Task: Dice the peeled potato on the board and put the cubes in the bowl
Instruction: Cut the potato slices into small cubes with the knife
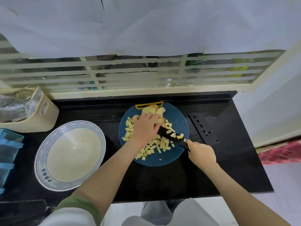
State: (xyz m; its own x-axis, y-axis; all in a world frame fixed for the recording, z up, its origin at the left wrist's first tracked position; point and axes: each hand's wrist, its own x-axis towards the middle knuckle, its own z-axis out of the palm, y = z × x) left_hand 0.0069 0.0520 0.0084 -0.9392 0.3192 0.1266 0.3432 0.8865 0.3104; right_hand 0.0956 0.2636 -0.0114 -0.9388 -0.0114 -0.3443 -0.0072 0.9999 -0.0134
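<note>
At frame centre, the round board [179, 121] sits near the back edge of the counter [162, 180], with bare black surface below it and the bowl [42, 152] apart at the left. The left hand [144, 128] curls over the uncut potato [154, 110], and cubes [149, 150] litter the board. The right hand [201, 153] grips the knife [171, 134], its blade pointing to the upper left.

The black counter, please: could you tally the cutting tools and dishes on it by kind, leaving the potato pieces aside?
bowl: 1
cutting board: 1
knife: 1
knife sheath: 1
Total: 4
</note>
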